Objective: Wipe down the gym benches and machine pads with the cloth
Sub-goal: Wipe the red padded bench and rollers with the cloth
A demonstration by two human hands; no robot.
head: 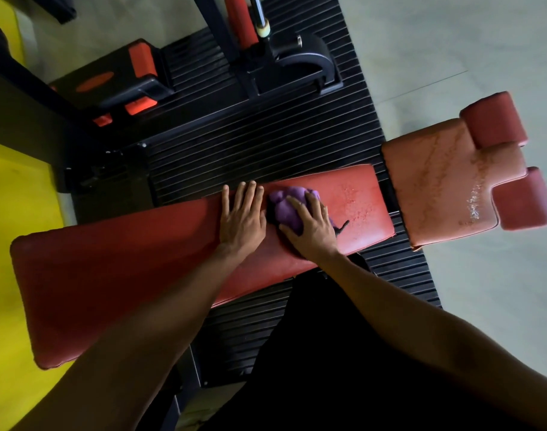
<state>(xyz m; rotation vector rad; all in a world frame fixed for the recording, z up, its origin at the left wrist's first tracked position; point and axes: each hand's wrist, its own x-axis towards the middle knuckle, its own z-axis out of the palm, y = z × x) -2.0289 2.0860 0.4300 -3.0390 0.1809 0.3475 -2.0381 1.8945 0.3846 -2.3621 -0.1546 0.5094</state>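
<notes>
Both arms reach in from 6 o'clock, bare to the edge of the frame, and meet near the centre over a long red bench [126,275] that runs from 8 o'clock up toward 2 o'clock. The left hand [242,217] lies palm down on the padding, its fingers straight and close together, pointing to 12 o'clock with the tips at the far edge; it holds nothing. Just beside it, at its 3 o'clock, the right hand [309,227] sits on a bunched purple cloth [286,206]. Its fingers are spread and curled over the bundle, the thumb wraps the near side, and it presses the cloth onto the bench.

Pale specks dot the red surface at 3 o'clock from the cloth. Beyond the end of the bench, at 2 o'clock, a lighter red seat pad [443,178] shows streaks and shiny spots. Two round red rollers [493,119] stick out at its far side.

A black ribbed mat [250,141] lies under the bench. At 12 o'clock, a black machine frame [284,66] stands on it. The floor is yellow [14,244] at 9 o'clock and grey [452,42] at 1 o'clock.
</notes>
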